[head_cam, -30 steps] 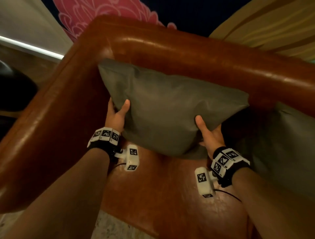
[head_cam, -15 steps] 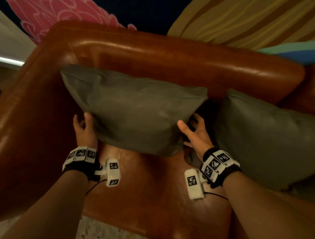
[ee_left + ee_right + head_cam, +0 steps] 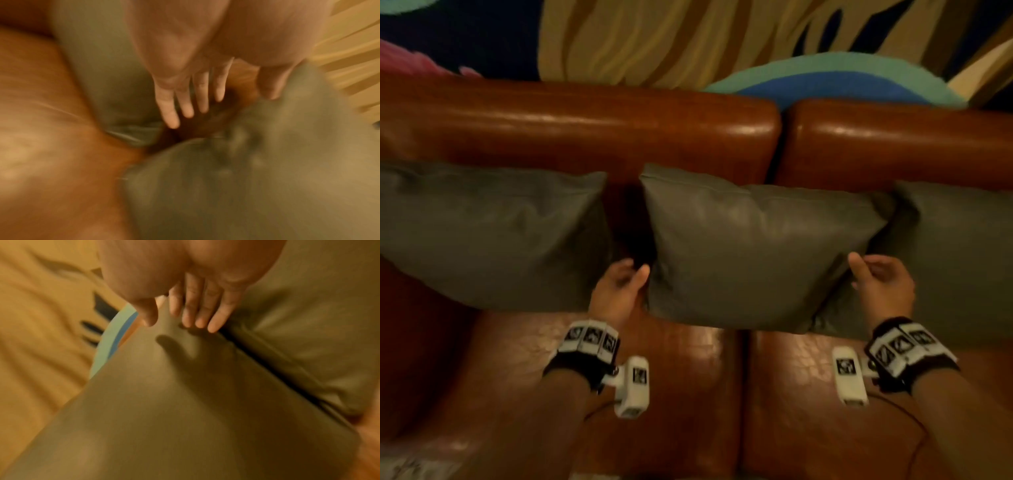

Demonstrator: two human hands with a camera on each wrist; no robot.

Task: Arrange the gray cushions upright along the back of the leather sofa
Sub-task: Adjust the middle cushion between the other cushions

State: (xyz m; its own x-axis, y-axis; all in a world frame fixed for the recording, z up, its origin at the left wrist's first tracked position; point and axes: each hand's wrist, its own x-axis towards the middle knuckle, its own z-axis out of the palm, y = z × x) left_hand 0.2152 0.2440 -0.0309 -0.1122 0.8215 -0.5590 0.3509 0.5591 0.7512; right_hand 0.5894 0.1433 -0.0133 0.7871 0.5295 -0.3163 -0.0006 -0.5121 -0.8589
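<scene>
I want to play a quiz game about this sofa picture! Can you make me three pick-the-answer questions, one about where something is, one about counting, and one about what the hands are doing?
1. Where is the left hand?
A. on top of the sofa back
B. at the gap between the left cushion and the middle cushion
C. on the floor

2. How many gray cushions show in the head view?
A. one
B. two
C. three

3. What is the right hand doing?
A. hovering loosely curled at the middle cushion's right edge, holding nothing
B. lifting a cushion overhead
C. holding a cup

Answers: 1 B, its fingers reach into the dark gap between those cushions. 2 C, with the right cushion there are three along the leather sofa. 3 A, its fingers are relaxed with no grip on anything.
</scene>
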